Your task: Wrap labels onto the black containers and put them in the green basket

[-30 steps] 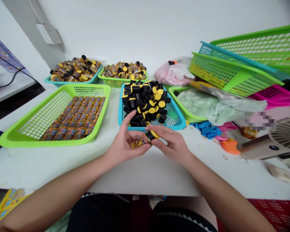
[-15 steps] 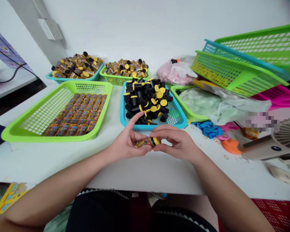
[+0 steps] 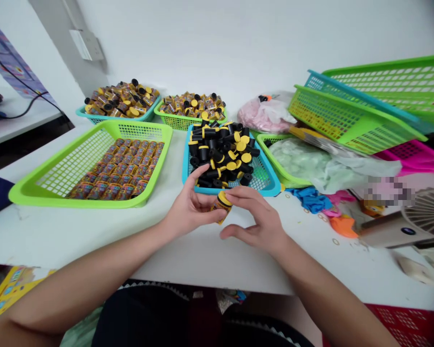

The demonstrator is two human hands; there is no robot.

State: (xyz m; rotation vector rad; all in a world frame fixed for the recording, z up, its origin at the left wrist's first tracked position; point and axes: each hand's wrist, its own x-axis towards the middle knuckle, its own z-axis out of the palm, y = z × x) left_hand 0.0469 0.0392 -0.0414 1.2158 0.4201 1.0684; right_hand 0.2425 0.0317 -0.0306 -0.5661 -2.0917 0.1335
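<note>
My left hand [image 3: 188, 205] pinches a small canister [image 3: 221, 205] with a yellow lid and a colourful printed wrap, tilted lid-up above the table. My right hand [image 3: 256, 219] has its thumb and fingers apart, with the fingertips touching the lid's side. Just beyond the hands is a blue basket [image 3: 271, 188] heaped with plain black canisters [image 3: 213, 144] that have yellow lids. To the left, a green basket [image 3: 75, 205] holds wrapped canisters [image 3: 119, 171] lying in neat rows.
Two baskets of loose wrapped canisters [image 3: 121, 99] stand by the wall. At the right are a bag of pale green material [image 3: 304, 159], a pink bag [image 3: 264, 115], stacked baskets [image 3: 347, 111], blue balloon-like pieces [image 3: 311, 198] and a small fan [image 3: 427, 212]. The table's front edge runs below my arms.
The canister has turned from lying sideways to lid-up in my left hand. My right thumb has come away from it, opening the right hand. The view has shifted slightly.
</note>
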